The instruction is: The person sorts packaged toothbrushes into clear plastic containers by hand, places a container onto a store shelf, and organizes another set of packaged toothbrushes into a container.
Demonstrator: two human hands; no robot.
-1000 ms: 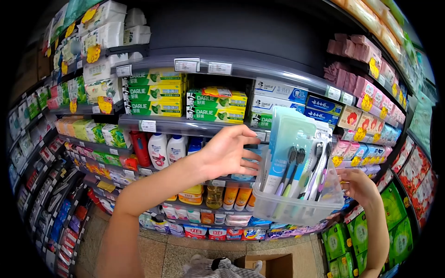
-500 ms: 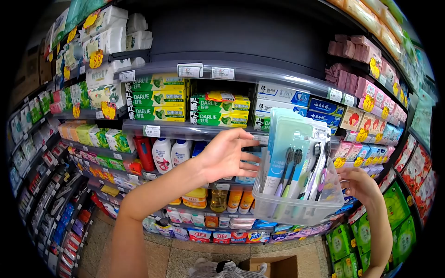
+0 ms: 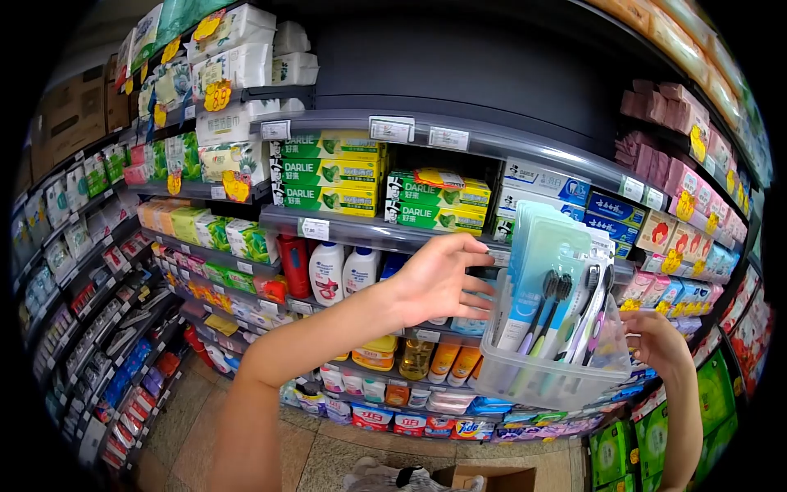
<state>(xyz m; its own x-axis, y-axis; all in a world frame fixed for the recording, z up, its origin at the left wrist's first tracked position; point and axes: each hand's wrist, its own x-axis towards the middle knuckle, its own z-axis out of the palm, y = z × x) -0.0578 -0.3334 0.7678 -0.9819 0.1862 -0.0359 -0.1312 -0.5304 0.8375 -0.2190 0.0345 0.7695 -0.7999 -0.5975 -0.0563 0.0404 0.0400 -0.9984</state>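
A clear plastic bin [image 3: 537, 385] is held up in front of the shelves, tilted slightly. Packaged toothbrushes [image 3: 555, 299] with dark bristles stand upright in it, in pale teal and clear packs. My right hand [image 3: 653, 338] has its fingers curled at the bin's right side, partly hidden behind the wall. At the opposite side, my left hand [image 3: 447, 283] is spread, fingertips right by the bin's left edge and nothing in its grasp. Behind them, green and yellow Darlie toothpaste boxes [image 3: 328, 174] are stacked on the shelf.
A grey shelf edge [image 3: 361, 127] with price tags runs above the toothpaste. Shampoo bottles [image 3: 326, 275] stand one level down. Tissue packs [image 3: 234, 168] fill the left shelves, and green packs [image 3: 652, 435] are low on the right. An open cardboard box [image 3: 500, 478] sits on the floor.
The view has turned left, so the shelves appear further right. Both hands and the bin keep nearly the same arrangement, slightly further left against the shelves.
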